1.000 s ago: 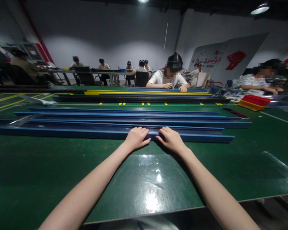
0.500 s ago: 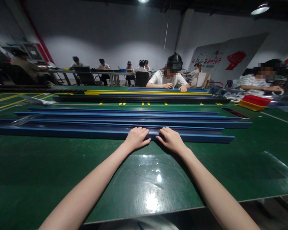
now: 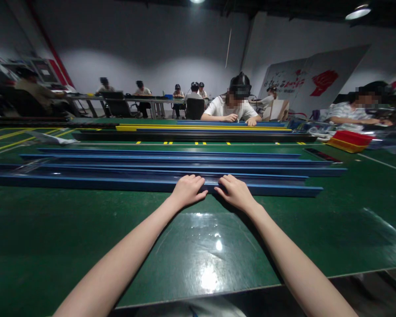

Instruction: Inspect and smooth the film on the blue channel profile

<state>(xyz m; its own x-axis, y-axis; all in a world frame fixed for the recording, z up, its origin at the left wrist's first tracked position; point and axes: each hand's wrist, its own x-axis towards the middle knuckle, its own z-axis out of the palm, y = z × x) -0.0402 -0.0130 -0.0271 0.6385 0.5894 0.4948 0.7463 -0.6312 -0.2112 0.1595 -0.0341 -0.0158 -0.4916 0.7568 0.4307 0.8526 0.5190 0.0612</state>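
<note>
Front blue channel (image 3: 145, 185) lies on the green table (image 3: 69, 237), nearest the person, other blue channels (image 3: 284, 170) behind it; left end runs out of view. Left hand (image 3: 189, 189) grasps its near wall, fingers over the top, thumb outside. Right hand (image 3: 233, 191) just beside, same clasp on same wall. Farther right and back: dark flat device (image 3: 322, 155), then red bin (image 3: 352, 138).

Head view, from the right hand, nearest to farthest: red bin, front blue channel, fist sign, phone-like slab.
From the right hand:
1. Front blue channel: under its fingers.
2. Phone-like slab: right, beyond it.
3. Red bin: farther right.
4. Fist sign: background, right.
</note>
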